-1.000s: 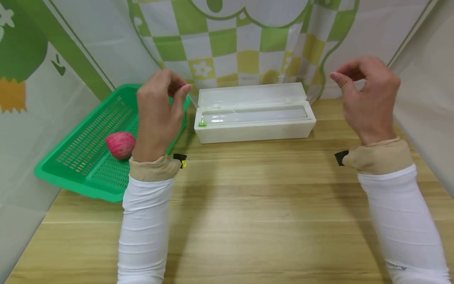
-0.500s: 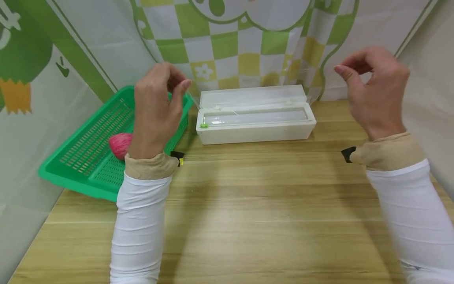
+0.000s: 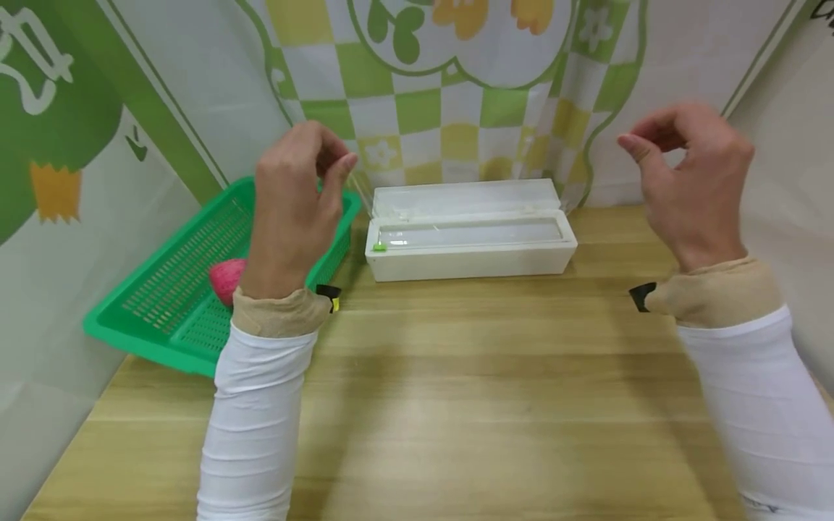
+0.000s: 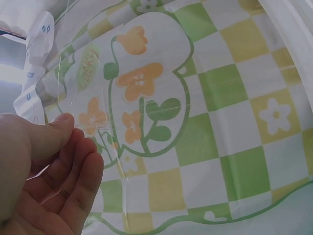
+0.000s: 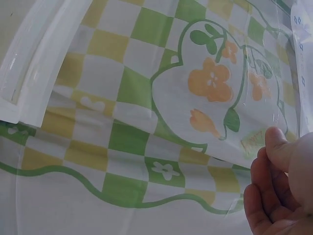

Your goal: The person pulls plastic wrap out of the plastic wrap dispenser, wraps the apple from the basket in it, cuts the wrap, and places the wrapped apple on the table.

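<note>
My left hand pinches one corner of a sheet of clear cling film between thumb and fingertips. The opposite corner is pinched by my right hand, so the sheet spans the gap between both hands. It runs up from a white cling film dispenser, whose lid is raised at the back. A small green cutter slider sits at the dispenser's left end. In the left wrist view, thumb and forefinger meet at the film's edge; the right wrist view has the same pinch. Most of the film is see-through.
To the left stands a green perforated basket with a pink-red round fruit inside, partly covered by my left wrist. A checked green, yellow and white curtain hangs behind the dispenser. Everything rests on a wooden table.
My right hand has shifted slightly right, widening the gap between the hands. The head view has tilted up, so dispenser and basket appear lower. Both hands keep their pinch on the film.
</note>
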`<act>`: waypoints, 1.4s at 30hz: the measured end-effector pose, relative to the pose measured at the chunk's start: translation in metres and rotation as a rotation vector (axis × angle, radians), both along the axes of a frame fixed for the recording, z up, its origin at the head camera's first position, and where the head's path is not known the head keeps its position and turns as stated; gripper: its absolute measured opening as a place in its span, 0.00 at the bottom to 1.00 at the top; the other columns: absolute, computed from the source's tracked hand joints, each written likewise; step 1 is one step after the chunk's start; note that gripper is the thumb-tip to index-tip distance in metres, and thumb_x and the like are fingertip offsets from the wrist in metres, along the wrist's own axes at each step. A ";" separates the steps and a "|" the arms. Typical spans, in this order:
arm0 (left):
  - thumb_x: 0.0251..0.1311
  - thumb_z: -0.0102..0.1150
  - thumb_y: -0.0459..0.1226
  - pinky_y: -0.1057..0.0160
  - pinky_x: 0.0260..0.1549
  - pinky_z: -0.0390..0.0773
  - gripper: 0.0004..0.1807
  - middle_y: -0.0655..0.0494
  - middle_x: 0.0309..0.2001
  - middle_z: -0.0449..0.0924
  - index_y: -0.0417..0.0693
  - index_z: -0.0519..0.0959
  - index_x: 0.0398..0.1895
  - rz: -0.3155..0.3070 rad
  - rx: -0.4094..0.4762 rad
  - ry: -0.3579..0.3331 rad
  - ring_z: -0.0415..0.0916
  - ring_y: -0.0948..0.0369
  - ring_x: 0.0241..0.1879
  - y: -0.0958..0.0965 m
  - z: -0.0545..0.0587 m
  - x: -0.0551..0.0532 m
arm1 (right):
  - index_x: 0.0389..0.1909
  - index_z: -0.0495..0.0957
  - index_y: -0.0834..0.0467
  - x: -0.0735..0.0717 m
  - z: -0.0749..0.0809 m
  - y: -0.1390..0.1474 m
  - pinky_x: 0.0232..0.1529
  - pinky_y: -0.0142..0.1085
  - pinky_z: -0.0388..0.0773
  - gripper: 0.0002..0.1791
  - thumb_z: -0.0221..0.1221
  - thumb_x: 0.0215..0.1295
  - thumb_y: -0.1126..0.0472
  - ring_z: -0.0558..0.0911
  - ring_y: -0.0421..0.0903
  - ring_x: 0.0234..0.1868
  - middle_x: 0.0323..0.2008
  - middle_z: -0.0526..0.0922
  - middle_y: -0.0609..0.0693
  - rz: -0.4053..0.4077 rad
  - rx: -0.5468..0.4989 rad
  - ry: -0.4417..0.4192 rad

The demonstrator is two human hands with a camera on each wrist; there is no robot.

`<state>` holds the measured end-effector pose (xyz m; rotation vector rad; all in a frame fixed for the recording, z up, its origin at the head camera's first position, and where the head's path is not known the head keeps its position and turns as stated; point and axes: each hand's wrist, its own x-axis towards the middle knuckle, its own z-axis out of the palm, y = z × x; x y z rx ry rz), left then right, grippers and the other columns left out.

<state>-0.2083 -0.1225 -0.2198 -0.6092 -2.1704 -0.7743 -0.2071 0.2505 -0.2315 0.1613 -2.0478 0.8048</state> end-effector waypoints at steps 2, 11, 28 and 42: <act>0.73 0.62 0.31 0.60 0.38 0.74 0.10 0.36 0.36 0.82 0.28 0.79 0.38 -0.004 -0.006 -0.003 0.79 0.46 0.35 -0.001 0.000 0.002 | 0.41 0.87 0.70 0.002 -0.001 0.000 0.43 0.18 0.67 0.12 0.70 0.68 0.62 0.72 0.16 0.36 0.39 0.88 0.66 0.006 0.005 -0.004; 0.73 0.61 0.30 0.61 0.38 0.74 0.09 0.37 0.36 0.82 0.28 0.79 0.39 -0.008 0.008 -0.023 0.79 0.48 0.36 0.000 0.007 0.008 | 0.41 0.87 0.69 0.007 0.004 0.001 0.43 0.18 0.66 0.13 0.70 0.69 0.60 0.71 0.15 0.37 0.40 0.89 0.66 -0.009 0.014 0.003; 0.75 0.59 0.32 0.63 0.38 0.73 0.11 0.37 0.37 0.82 0.28 0.78 0.38 -0.011 0.015 0.022 0.79 0.48 0.36 0.001 0.029 0.021 | 0.41 0.87 0.70 0.017 0.030 -0.003 0.43 0.18 0.66 0.13 0.70 0.69 0.60 0.72 0.15 0.36 0.37 0.87 0.40 -0.042 0.006 0.049; 0.75 0.59 0.32 0.65 0.38 0.75 0.12 0.36 0.35 0.82 0.26 0.78 0.38 -0.021 0.015 0.096 0.81 0.48 0.34 0.001 0.042 0.030 | 0.42 0.90 0.56 0.022 0.046 0.002 0.41 0.20 0.65 0.12 0.69 0.70 0.51 0.74 0.16 0.37 0.32 0.71 0.12 -0.049 -0.020 0.074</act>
